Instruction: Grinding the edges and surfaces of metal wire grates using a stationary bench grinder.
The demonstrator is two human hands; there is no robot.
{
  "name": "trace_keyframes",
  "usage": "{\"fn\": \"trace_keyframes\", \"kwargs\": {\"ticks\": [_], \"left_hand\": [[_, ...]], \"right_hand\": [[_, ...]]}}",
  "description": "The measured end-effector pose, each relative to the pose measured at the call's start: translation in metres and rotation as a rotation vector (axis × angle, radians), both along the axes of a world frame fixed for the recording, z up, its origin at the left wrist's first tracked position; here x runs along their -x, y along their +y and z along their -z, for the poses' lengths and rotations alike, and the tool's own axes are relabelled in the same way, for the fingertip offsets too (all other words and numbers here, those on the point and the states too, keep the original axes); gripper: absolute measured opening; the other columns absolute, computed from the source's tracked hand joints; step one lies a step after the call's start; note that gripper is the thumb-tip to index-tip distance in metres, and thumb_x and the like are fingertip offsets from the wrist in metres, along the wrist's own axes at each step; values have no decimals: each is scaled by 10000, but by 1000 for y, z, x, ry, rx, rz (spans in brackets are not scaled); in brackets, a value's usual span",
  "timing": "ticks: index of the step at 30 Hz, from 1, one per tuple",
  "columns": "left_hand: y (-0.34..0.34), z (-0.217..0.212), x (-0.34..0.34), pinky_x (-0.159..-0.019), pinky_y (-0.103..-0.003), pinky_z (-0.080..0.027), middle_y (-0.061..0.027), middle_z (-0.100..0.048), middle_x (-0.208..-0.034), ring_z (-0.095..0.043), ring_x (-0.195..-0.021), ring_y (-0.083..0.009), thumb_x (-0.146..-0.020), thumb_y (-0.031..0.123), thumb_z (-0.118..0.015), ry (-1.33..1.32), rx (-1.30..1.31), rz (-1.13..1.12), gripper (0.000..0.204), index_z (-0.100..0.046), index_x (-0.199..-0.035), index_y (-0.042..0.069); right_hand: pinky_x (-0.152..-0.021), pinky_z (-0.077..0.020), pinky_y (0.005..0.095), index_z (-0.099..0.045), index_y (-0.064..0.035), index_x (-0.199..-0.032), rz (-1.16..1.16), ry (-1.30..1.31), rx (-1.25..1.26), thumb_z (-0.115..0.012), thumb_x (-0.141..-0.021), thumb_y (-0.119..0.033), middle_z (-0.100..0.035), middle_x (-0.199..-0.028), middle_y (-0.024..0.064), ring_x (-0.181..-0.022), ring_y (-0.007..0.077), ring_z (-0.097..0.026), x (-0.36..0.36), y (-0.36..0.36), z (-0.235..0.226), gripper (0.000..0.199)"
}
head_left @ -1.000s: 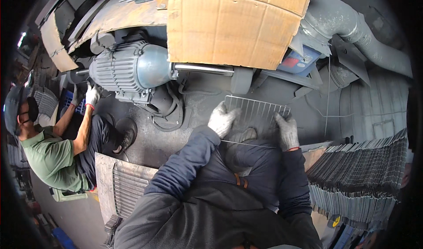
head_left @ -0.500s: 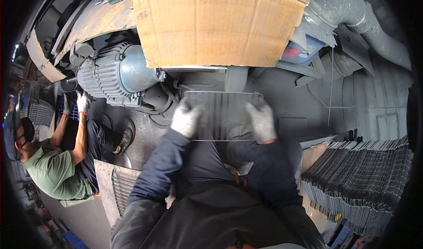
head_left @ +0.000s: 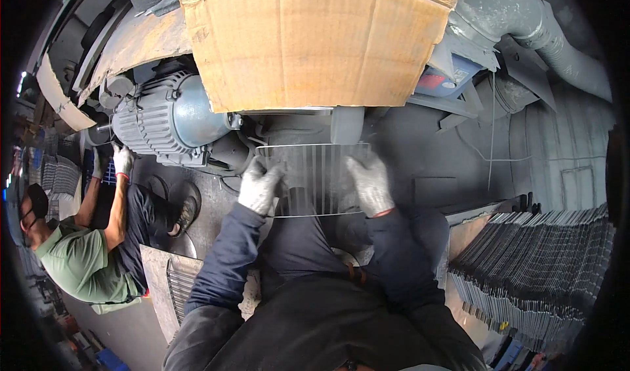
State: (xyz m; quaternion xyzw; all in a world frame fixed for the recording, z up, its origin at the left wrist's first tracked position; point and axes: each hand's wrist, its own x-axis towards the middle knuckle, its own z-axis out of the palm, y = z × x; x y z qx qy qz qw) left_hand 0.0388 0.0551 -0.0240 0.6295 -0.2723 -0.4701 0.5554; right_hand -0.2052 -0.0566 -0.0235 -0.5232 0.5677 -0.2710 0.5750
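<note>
Between my two gloved hands hangs a rectangular wire rack [head_left: 314,215], a thin metal frame with several parallel bars. My left hand [head_left: 260,185] is closed on its left side. On the opposite side my right hand [head_left: 369,183] grips the rack, fingers bent round the edge. Both hands wear pale grey work gloves, and the rack is held up over my lap, below a cardboard sheet [head_left: 315,43]. Some of the bars look blurred, and the fingertips are partly hidden.
A grey-blue electric motor [head_left: 167,118] stands at the left, near a co-worker in a green shirt [head_left: 85,263]. A tall stack of wire racks [head_left: 531,266] lies at my right; more racks [head_left: 180,286] rest on a board at my left. A thick duct [head_left: 525,23] runs upper right.
Both hands have moved left and slightly toward me, carrying the wire rack along. The rack's bars look sharper now. The cardboard sits a little further left and lower in view.
</note>
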Motion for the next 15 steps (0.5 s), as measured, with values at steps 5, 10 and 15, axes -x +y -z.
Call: {"fn": "trace_keyframes", "kwargs": {"ticks": [5,10,15], "left_hand": [[-51,9,89,-635,-320,-547,-77,-683,-921,-644,-712,-160,-1001,145,-733,-24,46,153,294,-582,-1216,13],[-40,12,72,-594,-336,-570,-125,-676,-927,-652,-692,-162,-966,150,-769,-30,44,43,530,-472,-1353,-57],[0,-9,-9,-573,-305,-583,-66,-676,-865,-671,-647,-158,-1004,125,-715,99,-41,34,227,-577,-1154,24]], "right_hand": [[-741,-539,304,-718,-10,-1113,203,-283,182,-707,-1001,-139,-716,-1001,25,-829,117,-645,102,-18,9,172],[-798,-562,349,-755,30,-1121,115,-161,88,-761,-971,-179,-760,-1047,76,-897,170,-687,76,-20,-5,257],[-526,-507,315,-712,-22,-1056,-8,-146,33,-713,-1009,-161,-699,-814,27,-597,116,-609,-8,3,-19,147]]}}
